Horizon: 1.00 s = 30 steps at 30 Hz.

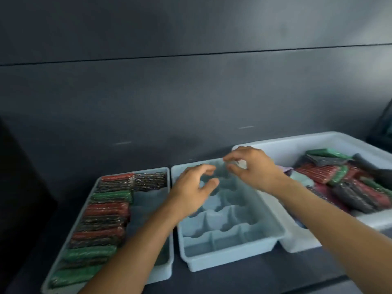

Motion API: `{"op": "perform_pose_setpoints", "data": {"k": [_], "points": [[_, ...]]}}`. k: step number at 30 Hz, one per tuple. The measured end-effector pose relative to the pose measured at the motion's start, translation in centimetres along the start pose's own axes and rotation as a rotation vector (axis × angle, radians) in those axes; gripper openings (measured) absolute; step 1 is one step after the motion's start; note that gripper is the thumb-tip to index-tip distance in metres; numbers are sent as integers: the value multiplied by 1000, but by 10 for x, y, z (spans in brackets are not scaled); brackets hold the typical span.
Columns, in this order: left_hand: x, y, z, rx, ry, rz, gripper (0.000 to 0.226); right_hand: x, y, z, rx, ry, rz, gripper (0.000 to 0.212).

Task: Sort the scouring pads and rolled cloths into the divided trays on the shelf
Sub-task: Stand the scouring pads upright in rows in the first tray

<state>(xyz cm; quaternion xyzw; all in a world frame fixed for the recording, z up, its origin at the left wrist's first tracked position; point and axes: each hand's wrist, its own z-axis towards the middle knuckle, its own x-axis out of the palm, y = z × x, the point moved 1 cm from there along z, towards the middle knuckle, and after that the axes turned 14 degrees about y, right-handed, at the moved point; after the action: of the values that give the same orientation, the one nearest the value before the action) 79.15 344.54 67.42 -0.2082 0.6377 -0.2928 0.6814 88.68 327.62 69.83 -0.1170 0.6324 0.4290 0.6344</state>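
Looking down on hard, smooth plastic: a pale blue middle tray (pixel 222 259), oblong, split into small compartments by wavy-topped dividers. Finding just left of it, almost touching, a matching left tray (pixel 164 272), one long side packed with a row of flat oblong scouring pads (pixel 106 211) in glossy, crinkled wrap, red, green and black, with more dark ones across the far end. Finding on the right, against the middle tray, a bigger white tub (pixel 297 240) with rounded corners, heaped with loose pads (pixel 350 187) in the same colours and soft pale cloths (pixel 301 179), lilac and mint, at the heap's left edge. Resting all three on a dark matte shelf (pixel 233 281) before a dark panelled wall (pixel 191 92).

Holding the left hand (pixel 192 193) over the middle tray, fingers loosely curled, thumb and forefinger apart, gripping nothing. Holding the right hand (pixel 252 168) above that tray's far end, thumb and forefinger tips nearly together; cannot tell through the blur whether anything is pinched. Hiding part of the left tray and tub behind both forearms.
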Motion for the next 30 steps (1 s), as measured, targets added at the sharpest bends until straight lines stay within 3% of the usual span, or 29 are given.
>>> {"op": "perform_pose_setpoints", "data": {"k": [4, 7, 11, 14, 18, 20, 23, 24, 30], "points": [[43, -59, 34, 133, 75, -40, 27, -42, -78, -32, 192, 1, 70, 17], [77, -94, 57, 161, 173, -64, 26, -60, -134, -52, 298, 31, -27, 22], [117, -125, 86, 137, 348, -42, 28, -71, -181, -70, 323, 152, -201, 16], [135, -135, 107, 48, 490, 157, 27, -77, -195, -78, 338, 234, -221, 14], [151, -135, 125, -87, 612, 259, 59, -78, -206, -75, 463, 332, -230, 20], [158, -131, 128, -148, 675, 237, 69, -77, -208, -70, 554, 359, -278, 33], [162, -127, 130, -195, 705, 216, 73, -74, -208, -62, 621, 460, -368, 74], [162, -127, 130, -197, 699, 190, 72, -72, -208, -61, 623, 474, -410, 76], [151, -130, 128, -141, 516, 109, 44, -75, -199, -57, 598, 340, -604, 32]]}}
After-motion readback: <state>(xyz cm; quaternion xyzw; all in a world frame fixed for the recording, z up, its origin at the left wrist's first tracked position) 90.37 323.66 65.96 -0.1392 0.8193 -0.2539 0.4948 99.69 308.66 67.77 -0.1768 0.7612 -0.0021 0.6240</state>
